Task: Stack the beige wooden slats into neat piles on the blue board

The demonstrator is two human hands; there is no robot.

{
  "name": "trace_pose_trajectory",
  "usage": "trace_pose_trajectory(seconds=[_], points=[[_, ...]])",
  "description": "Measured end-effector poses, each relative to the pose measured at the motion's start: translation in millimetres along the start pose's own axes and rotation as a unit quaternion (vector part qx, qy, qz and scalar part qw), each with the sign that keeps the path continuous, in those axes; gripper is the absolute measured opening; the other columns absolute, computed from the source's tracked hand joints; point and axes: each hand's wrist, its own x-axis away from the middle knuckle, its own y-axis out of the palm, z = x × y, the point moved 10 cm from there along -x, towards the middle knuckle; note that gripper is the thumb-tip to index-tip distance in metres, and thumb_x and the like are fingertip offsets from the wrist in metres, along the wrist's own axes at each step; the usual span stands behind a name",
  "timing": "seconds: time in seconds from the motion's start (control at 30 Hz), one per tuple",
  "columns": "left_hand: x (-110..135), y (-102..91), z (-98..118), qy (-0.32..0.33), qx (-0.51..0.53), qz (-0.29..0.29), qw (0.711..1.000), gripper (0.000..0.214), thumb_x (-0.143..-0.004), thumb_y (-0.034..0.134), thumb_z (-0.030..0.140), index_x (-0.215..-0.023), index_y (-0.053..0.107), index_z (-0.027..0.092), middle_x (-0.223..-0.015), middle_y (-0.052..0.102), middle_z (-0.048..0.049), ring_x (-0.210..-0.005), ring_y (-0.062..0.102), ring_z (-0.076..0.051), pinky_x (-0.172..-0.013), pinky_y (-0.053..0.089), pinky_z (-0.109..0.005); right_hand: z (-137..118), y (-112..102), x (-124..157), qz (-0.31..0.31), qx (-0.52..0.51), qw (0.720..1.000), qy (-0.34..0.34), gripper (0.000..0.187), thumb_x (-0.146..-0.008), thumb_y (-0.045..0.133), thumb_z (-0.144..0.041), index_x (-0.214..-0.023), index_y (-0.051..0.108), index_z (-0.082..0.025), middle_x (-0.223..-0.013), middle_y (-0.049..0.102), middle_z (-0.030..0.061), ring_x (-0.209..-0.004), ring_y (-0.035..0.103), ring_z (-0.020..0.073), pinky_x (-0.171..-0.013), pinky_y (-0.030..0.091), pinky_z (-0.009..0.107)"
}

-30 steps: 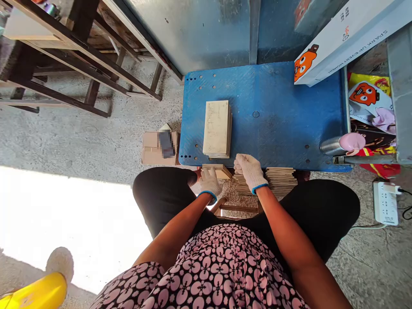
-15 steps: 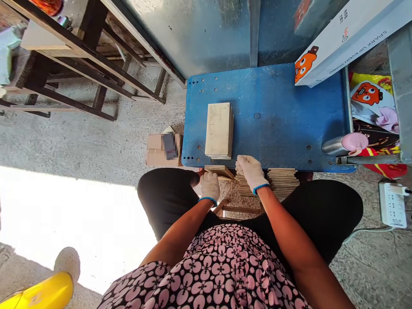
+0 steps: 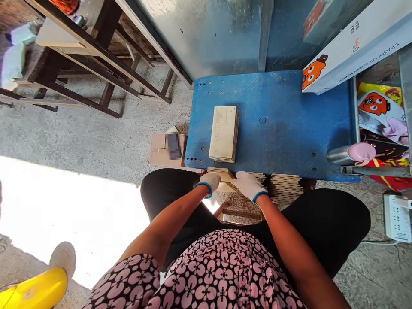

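Both my hands wear white knit gloves with blue cuffs. My left hand [image 3: 210, 181] and my right hand [image 3: 247, 184] close together on a thin wooden slat [image 3: 224, 179] just below the near edge of the blue table [image 3: 283, 128]. Stacks of similar thin wooden slats [image 3: 285, 186] lie under the table edge between my knees. A neat pile of pale rectangular pieces [image 3: 224, 134] rests on the table's left part, just beyond my hands.
A white printed box [image 3: 354, 47] leans at the table's far right. A steel flask with pink lid [image 3: 350, 153] lies at its right edge. A small cardboard box [image 3: 165, 150] sits on the concrete floor, dark metal racks [image 3: 83, 64] at far left, a power strip [image 3: 397, 216] at right.
My right hand has slid left and down from the middle stack to meet my left hand; both now grip one slat near the left stack. The view shifted slightly.
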Motion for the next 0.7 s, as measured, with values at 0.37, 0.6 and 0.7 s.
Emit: trace_pose_trajectory(seconds=[0.37, 0.6, 0.7], points=[[47, -88.7, 45, 0.139, -0.192, -0.124, 0.964, 0.026, -0.079, 0.062, 0.009, -0.095, 0.078, 0.021, -0.098, 0.077, -0.0114, -0.099, 0.071, -0.032, -0.084, 0.054, -0.041, -31, 23, 16, -0.070, 0.001, 0.995, -0.065, 0.031, -0.094, 0.057, -0.036, -0.118, 0.072, -0.025, -0.114, 0.074, 0.0055, -0.103, 0.065, 0.0243, -0.086, 0.044, 0.030], [50, -140.5, 30, 0.126, 0.022, 0.190, 0.973, 0.065, -0.082, 0.071, 0.031, -0.142, 0.050, 0.022, -0.138, 0.058, -0.0114, -0.128, 0.055, -0.029, -0.107, 0.044, -0.039, -23, -13, 7, 0.029, -0.101, 0.994, -0.027, 0.026, -0.090, 0.059, -0.041, -0.096, 0.076, -0.022, -0.098, 0.077, 0.0058, -0.093, 0.065, 0.0231, -0.085, 0.048, 0.032], [58, -127.5, 3, 0.036, 0.128, 0.284, 0.950, 0.100, -0.070, 0.083, 0.040, -0.151, 0.031, 0.014, -0.148, 0.045, -0.0203, -0.136, 0.047, -0.035, -0.111, 0.042, -0.043, -20, -32, 2, 0.076, -0.220, 0.971, -0.045, 0.033, -0.084, 0.061, -0.050, -0.091, 0.075, -0.020, -0.093, 0.076, 0.0044, -0.093, 0.064, 0.0229, -0.085, 0.050, 0.033]])
